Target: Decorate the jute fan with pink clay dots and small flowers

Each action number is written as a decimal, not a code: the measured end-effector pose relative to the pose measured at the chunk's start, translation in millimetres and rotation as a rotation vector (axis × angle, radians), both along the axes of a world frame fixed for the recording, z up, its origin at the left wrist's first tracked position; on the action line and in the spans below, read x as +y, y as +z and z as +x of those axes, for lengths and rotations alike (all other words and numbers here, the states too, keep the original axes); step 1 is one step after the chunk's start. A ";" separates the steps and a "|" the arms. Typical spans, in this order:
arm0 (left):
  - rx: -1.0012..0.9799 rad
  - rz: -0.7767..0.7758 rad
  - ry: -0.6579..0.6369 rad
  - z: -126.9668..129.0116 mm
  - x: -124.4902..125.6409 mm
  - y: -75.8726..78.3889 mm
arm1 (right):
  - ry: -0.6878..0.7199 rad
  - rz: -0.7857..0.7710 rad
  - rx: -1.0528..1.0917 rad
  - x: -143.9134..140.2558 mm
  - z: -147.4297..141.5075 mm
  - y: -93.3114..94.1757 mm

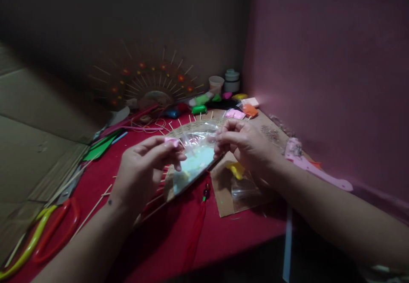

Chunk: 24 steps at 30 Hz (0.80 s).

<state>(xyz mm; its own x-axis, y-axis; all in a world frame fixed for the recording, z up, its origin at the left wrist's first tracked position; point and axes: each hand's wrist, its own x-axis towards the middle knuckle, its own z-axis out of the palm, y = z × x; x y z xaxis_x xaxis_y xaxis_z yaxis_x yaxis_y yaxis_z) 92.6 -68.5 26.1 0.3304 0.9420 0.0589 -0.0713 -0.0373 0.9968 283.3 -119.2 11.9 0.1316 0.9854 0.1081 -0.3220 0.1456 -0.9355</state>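
My left hand pinches a small lump of pink modelling clay between thumb and fingers. Closed on the edge of a clear plastic bag is my right hand. Beneath both hands lies a half-round woven fan with thin sticks and a pale blue middle; small yellowish bits show on it. A red tassel with dark beads hangs from its lower edge. Yellow clay and another clear bag rest on a piece of cardboard below my right hand.
Scissors with red and yellow handles lie at the left. Behind stand a flower-decorated fan, a cup and a lidded jar, near several coloured clay packets. A pink handled tool lies by the right wall.
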 end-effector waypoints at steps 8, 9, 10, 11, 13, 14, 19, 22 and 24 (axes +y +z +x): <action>-0.130 -0.096 -0.019 -1.5 11.3 1.3 | -0.108 -0.033 0.024 7.0 9.7 1.4; -0.123 -0.119 -0.032 -0.9 10.8 1.7 | -0.116 -0.038 0.014 7.3 10.6 1.9; -0.122 -0.137 -0.043 -0.2 10.2 2.1 | -0.128 -0.044 0.001 7.6 11.5 2.3; -0.131 -0.147 -0.050 0.4 9.4 2.5 | -0.147 -0.045 -0.012 8.1 12.3 2.3; -0.163 -0.147 -0.064 1.2 7.9 3.3 | -0.181 -0.038 -0.039 9.4 13.6 1.2; -0.171 -0.150 -0.078 1.4 7.2 3.6 | -0.188 -0.039 -0.055 10.3 14.2 0.2; -0.156 -0.215 -0.141 0.1 4.2 4.7 | -0.161 -0.105 -0.098 14.8 18.9 -3.2; -0.201 -0.168 -0.127 -3.6 6.4 6.7 | -0.130 -0.085 -0.099 11.6 24.7 2.3; -0.232 -0.113 -0.107 -8.3 9.3 10.4 | -0.085 -0.072 -0.135 3.1 25.0 8.8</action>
